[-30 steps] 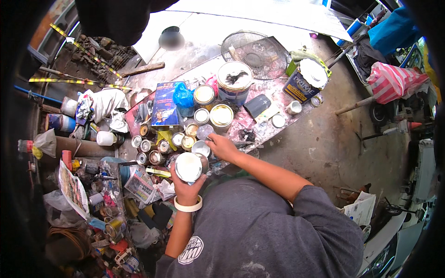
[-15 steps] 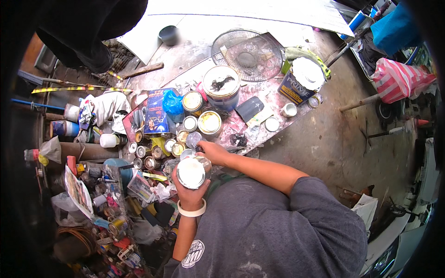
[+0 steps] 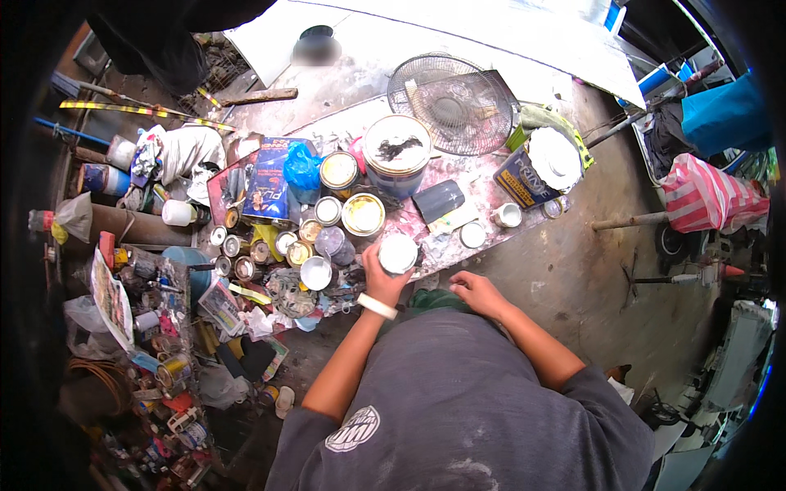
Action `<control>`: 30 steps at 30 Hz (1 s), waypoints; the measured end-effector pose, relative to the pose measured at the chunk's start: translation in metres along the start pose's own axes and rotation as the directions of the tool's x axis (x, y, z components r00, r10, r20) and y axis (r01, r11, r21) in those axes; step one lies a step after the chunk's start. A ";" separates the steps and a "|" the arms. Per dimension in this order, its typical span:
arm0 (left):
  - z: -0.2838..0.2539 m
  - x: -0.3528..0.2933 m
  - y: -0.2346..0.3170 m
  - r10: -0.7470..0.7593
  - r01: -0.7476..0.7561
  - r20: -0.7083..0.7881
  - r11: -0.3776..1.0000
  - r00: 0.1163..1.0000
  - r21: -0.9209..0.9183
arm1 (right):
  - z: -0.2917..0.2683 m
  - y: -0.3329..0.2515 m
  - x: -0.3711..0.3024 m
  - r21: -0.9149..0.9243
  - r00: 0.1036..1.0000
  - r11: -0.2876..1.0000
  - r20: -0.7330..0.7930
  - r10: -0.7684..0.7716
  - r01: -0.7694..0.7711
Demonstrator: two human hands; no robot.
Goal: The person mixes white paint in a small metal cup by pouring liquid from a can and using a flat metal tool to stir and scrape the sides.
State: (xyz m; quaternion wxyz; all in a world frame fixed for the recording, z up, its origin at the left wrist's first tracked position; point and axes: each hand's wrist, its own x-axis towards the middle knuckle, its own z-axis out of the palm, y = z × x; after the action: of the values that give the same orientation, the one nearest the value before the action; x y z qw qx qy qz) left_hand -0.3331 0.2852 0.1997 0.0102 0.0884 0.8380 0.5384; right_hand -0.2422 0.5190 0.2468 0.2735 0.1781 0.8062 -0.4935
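My left hand (image 3: 382, 280), with a pale band on its wrist, is closed around a round can (image 3: 398, 254) with a white top, at the table's near edge. To the right, my right hand (image 3: 483, 295) is apart from the can, over the near edge by my body. Its fingers are loosely bent and a little apart, and nothing shows in them. Left of the held can stand a clear plastic cup (image 3: 330, 242) and a white-filled cup (image 3: 316, 273). Behind them is an open can with yellowish residue (image 3: 363, 214).
Several small paint cans crowd the left of the stained table (image 3: 442, 253). A big paint pail (image 3: 398, 155), a fan grille (image 3: 449, 105) and a blue square tin (image 3: 524, 182) stand farther back. A cluttered shelf (image 3: 164, 344) is at the left.
The white-topped can has moved right and away from my body, in my left hand. My right hand has left the cups and drawn back to the right. The view has shifted slightly.
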 end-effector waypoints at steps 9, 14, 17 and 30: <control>0.124 0.026 -0.105 -0.233 0.264 -0.171 0.945 0.957 0.193 | -0.070 0.024 -0.043 -0.114 0.979 0.992 -0.200 0.032 -0.055; 0.141 0.031 -0.103 -0.355 0.369 -0.108 0.917 0.929 0.155 | -0.087 0.029 -0.052 -0.192 0.987 0.980 -0.156 0.030 -0.060; 0.138 0.024 -0.094 -0.455 0.482 -0.198 0.869 0.868 0.112 | -0.087 0.010 -0.039 -0.156 0.995 0.988 -0.095 -0.015 0.000; 0.005 -0.059 -0.085 -0.929 0.576 -0.314 0.369 0.199 -0.729 | 0.096 -0.163 0.128 -0.037 0.841 0.853 0.191 -0.506 0.521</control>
State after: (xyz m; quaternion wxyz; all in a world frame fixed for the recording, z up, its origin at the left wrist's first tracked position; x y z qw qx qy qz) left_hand -0.2858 0.2457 0.1157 -0.0112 -0.5664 0.5407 0.6218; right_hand -0.4079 0.3618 0.2471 0.2081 -0.1003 0.8181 -0.5266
